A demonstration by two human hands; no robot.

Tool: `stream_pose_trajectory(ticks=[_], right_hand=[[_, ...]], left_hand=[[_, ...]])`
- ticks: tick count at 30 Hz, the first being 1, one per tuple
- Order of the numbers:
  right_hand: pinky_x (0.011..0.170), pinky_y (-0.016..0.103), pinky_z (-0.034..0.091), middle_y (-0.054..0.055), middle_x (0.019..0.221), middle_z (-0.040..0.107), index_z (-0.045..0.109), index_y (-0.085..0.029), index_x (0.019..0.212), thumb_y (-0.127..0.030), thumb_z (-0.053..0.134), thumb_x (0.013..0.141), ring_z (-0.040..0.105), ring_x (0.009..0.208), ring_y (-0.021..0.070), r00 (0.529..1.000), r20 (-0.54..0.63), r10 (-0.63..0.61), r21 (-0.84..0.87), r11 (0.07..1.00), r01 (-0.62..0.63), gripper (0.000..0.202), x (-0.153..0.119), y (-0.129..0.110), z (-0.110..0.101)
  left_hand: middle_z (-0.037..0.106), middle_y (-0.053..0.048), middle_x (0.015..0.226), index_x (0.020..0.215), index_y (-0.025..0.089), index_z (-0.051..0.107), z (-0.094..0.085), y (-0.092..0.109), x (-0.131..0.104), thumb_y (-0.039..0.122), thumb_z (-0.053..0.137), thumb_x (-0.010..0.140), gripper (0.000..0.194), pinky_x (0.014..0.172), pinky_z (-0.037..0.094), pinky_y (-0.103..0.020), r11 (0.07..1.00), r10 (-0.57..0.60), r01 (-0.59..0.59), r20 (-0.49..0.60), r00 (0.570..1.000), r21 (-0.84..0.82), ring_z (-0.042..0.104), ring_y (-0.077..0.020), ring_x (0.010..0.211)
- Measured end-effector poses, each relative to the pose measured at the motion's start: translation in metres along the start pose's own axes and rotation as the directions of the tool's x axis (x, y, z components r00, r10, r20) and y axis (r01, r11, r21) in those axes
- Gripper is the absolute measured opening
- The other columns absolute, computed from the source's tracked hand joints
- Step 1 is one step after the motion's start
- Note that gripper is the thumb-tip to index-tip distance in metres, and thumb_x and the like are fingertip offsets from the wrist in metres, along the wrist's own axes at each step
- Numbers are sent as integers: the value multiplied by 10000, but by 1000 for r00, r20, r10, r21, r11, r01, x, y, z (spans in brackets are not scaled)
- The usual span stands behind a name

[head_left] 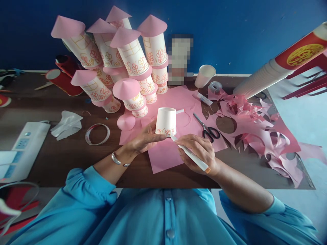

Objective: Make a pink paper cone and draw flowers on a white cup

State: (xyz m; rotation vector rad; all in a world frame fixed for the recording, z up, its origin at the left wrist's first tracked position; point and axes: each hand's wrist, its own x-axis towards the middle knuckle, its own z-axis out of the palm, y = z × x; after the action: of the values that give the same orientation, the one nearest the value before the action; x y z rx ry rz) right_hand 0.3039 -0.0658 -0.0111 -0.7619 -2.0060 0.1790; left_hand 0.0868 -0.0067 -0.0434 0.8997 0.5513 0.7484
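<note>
My left hand point(146, 137) is closed around a white paper cup point(165, 119), its thumb along the cup's lower edge. Red and orange flowers run along that edge. In my right hand point(198, 151) is a white marker with an orange end point(192, 158), its tip at the cup's decorated edge. Pink paper sheets point(163, 160) lie under both hands. Left of the cup sits a small pink paper cone point(126, 121). Behind it stand several paper-cup towers point(134, 63) with pink cone roofs and drawn flowers.
Black-handled scissors point(211, 132) and a glue tube point(204, 98) lie right of the cup. Cut pink scraps point(258, 115) cover the table's right side below a tall leaning cup stack point(268, 76). Leftward are a tape roll point(97, 134), crumpled white paper point(66, 125) and a power strip point(28, 149).
</note>
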Motion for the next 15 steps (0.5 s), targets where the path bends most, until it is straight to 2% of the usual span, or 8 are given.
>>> stream_pose_trajectory(ticks=[5,10,15], right_hand=[[713,291,658,57,893,792,642,-190,1235,-92,642,958,796,798,197,1000,0,5,4,1000,-5,294,1,-1,0],[681,268,634,27,832,777,660,-199,1166,-106,622,961,782,738,177,998,25,52,33,998,-53,228,1,-3,-1],[707,280,648,48,871,789,656,-201,1148,-120,625,971,791,772,182,998,-26,61,34,998,-60,197,-1,-3,-3]], left_hand=[[724,-45,1049,1132,210,720,-1,0,0,286,915,791,399,902,500,-360,1000,-2,2,-14,1000,30,651,-216,980],[738,-42,1047,1168,225,720,-1,1,-1,278,907,799,417,909,512,-371,999,-15,15,7,1000,28,672,-225,994],[757,-53,1083,1157,228,735,-1,1,-1,266,875,831,357,958,551,-391,1000,17,-17,3,1000,0,700,-237,1035]])
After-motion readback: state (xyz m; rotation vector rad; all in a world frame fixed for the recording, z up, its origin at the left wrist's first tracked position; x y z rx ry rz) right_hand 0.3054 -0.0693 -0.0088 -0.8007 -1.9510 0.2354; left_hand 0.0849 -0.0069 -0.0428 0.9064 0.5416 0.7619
